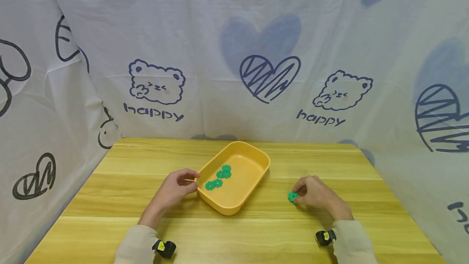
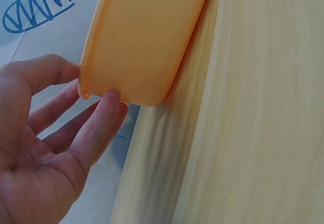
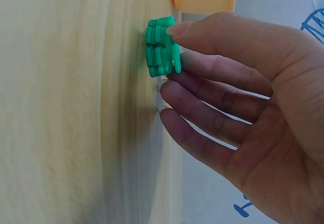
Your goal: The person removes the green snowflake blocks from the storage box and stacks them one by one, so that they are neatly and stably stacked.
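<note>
Nearest the viewer, 2 beige sleeves (image 1: 135,244) extend over a wood-grain table (image 1: 278,235). A black device (image 1: 165,249) sits at the left wrist; a 2nd black device (image 1: 324,237) sits at the right wrist.

Right hand (image 1: 318,192): located over the right half of the table, well apart from the tray. The thumb and fingers pinch a green notched piece (image 3: 161,47), which shows several layers in the right wrist view. The remaining fingers are bent, tips near the table surface. Whether the piece touches the table cannot be determined.

Left hand (image 1: 179,186): located at the left corner of a yellow tray (image 1: 247,178). The thumb and fingers grip this corner from outside, at the rim and wall.

The tray rests at an angle on the table, between the hands. Inside, toward its left side, lie 5 green discs (image 1: 210,185) with notched edges: a group of 2 nearer, a group of 3 farther.

Behind the table hangs a pale cloth (image 1: 212,109) printed with 2 bear faces (image 1: 157,89), hearts (image 1: 269,78) and the word "happy".
</note>
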`<move>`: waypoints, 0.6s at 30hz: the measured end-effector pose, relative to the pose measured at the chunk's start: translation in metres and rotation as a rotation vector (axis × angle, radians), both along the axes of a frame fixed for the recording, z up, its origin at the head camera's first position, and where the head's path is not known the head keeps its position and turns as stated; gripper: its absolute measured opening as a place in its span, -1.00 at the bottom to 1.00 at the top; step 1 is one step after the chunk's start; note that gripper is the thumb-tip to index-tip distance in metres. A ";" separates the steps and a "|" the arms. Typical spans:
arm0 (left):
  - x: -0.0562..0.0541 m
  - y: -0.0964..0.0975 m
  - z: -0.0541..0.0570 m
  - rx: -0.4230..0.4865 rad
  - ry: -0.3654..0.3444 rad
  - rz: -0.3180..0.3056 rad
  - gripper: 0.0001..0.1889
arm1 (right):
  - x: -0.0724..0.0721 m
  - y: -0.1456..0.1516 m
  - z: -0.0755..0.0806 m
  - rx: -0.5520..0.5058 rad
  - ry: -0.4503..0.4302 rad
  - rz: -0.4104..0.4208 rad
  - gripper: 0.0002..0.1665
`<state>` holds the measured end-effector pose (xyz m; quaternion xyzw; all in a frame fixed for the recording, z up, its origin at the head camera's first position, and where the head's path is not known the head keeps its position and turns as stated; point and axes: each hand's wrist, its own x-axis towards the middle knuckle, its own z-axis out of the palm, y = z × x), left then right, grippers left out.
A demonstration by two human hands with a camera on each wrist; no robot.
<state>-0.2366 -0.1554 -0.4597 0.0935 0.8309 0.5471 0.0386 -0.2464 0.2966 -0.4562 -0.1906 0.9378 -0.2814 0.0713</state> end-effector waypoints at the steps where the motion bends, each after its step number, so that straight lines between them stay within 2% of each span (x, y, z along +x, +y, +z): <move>1: 0.000 0.000 0.000 0.000 -0.001 0.001 -0.72 | 0.000 0.000 0.000 0.000 0.000 0.001 -0.79; 18: -0.001 0.000 0.000 -0.002 0.006 0.000 -0.72 | 0.000 0.000 0.000 0.017 0.007 -0.003 -0.81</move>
